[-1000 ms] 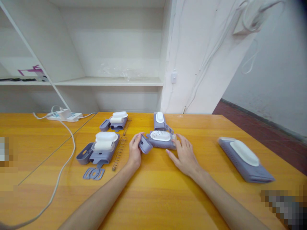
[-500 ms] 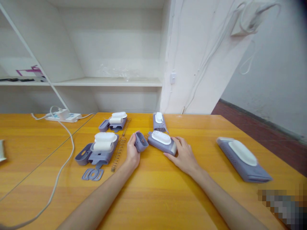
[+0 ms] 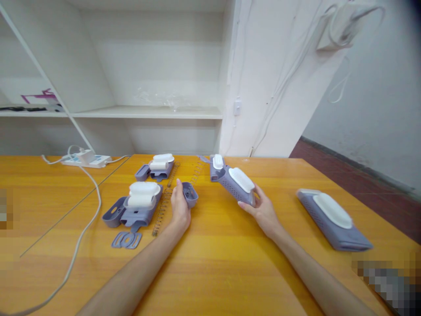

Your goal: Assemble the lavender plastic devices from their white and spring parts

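My left hand (image 3: 180,206) is closed on a small grey-purple open cap (image 3: 190,195), whose hollow inside faces up. My right hand (image 3: 263,210) grips the near end of a perforated grey-purple casing (image 3: 234,186) with a white oval pad (image 3: 242,179) on top. This casing is tilted, its far end close to another casing (image 3: 213,174) standing behind it. A thin coil spring (image 3: 196,172) stretches over the table beyond my left hand. To the left sits a casing (image 3: 144,215) bearing white rollers, beside another cap (image 3: 114,212), a flat slotted plate (image 3: 126,240) and a long spring (image 3: 160,215).
At the back left is another set, a casing with white parts (image 3: 162,166) and a cap (image 3: 142,173). A casing with a white pad (image 3: 335,219) lies at the right. A power strip (image 3: 87,160) and a white cable (image 3: 83,232) occupy the left side.
My right hand has moved right with the casing, apart from the cap, and its far end now points up and left. The spring behind shows farther left. My left hand has shifted slightly left.
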{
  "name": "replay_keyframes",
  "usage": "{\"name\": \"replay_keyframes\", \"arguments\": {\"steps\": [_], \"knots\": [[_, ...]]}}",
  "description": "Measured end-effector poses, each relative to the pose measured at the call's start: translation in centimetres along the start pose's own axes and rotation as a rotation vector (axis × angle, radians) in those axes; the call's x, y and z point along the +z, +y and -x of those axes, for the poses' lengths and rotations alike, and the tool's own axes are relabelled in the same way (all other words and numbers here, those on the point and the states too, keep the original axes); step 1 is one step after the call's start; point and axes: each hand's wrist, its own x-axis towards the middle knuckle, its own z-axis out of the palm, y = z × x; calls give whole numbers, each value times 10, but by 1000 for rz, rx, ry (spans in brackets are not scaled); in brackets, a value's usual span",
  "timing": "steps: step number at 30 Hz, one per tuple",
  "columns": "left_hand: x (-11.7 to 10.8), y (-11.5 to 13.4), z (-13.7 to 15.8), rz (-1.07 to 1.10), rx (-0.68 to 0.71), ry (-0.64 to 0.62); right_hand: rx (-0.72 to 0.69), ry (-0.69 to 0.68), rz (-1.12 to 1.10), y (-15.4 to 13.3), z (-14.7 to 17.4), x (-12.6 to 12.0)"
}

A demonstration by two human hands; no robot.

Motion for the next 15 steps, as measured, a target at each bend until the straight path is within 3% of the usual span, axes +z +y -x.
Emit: {"name": "replay_keyframes", "arguments": {"steps": [10,12,15], "knots": [[-2,8,10,55,-250,-427,-87,-108,196,-11,7,4],[-2,8,10,35,-266,-439,-79,-110,128,-11,8,5],[0,8,9,-23,-282,-434,8,-77,-163,-11,8,7]]}}
